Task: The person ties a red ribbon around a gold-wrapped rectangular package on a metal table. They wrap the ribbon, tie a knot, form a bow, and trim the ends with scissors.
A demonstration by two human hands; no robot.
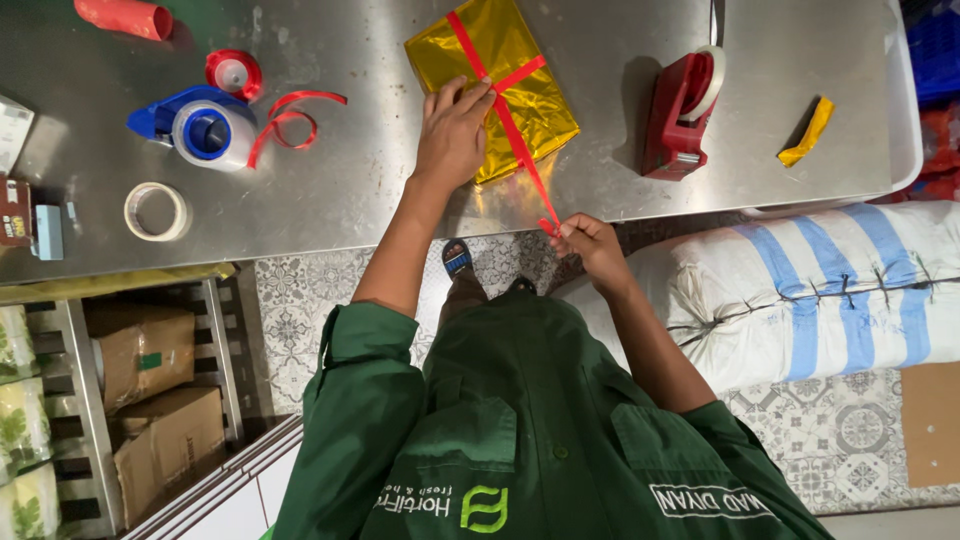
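On the steel bench [330,190], a gold-wrapped parcel [500,60] crossed by red ribbon [505,110] lies at twelve o'clock, the left hand [455,135] pressing flat on it while the right hand [590,240] pinches the ribbon's loose end below the edge. A white, blue-striped sack [800,290] lies at three o'clock; a red tape dispenser [680,110] sits at one, a blue one [200,125] at ten, and brown cartons [150,400] at eight.

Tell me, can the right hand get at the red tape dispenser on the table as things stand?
Probably yes. The red tape dispenser stands on bare steel table beyond the right hand, with nothing between. But that hand pinches the red ribbon end, so its grip is occupied.
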